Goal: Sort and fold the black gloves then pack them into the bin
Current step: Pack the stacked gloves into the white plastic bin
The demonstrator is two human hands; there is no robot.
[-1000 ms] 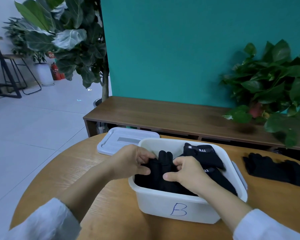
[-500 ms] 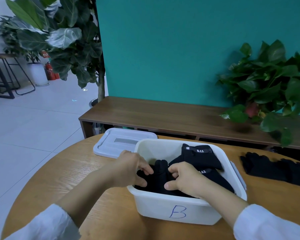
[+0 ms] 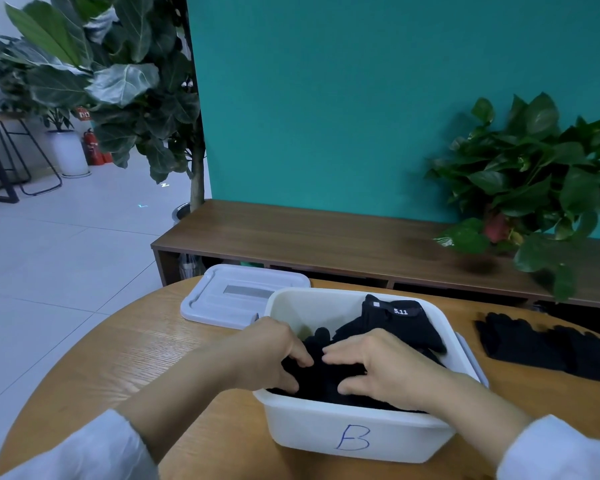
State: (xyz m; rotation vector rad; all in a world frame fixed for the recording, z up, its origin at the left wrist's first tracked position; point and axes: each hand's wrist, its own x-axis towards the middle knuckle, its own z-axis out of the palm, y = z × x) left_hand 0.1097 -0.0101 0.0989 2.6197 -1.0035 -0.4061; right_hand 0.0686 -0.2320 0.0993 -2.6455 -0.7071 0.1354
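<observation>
Two hands work inside the bin (image 3: 357, 434), a white tub marked B at 6 o'clock on the round bench (image 3: 125, 355). The left hand (image 3: 267, 351) and right hand (image 3: 374, 365) sit side by side on a folded black glove (image 3: 321, 379) at the bin's near-left corner. Left fingers (image 3: 300, 356) are curled down onto the cloth, thumb low against it. Right fingers (image 3: 336, 351) lie fairly straight and slightly spread, pressing the fold flat. I cannot tell whether either hand pinches the cloth or only pushes on it.

A glove tip (image 3: 321, 334) pokes up just beyond the hands, so the fold may spring open once the pressure goes. Pushing hard at the near edge could also tip or slide the light bin toward the person. The labelled glove (image 3: 400, 322) leans on the bin's wall at 1 o'clock, loosely; a nudge could topple it onto the fresh fold and muddle the stack.

More gloves (image 3: 548, 344) lie in a row on the bench at 3 o'clock, apart from the bin, not yet packed. The lid (image 3: 236, 296) rests at 11 o'clock, touching the bin's far-left corner, out of the hands' way. Beyond the bench stand a low shelf (image 3: 326, 240) and a plant (image 3: 534, 174) at 2 o'clock; neither blocks the reach.
</observation>
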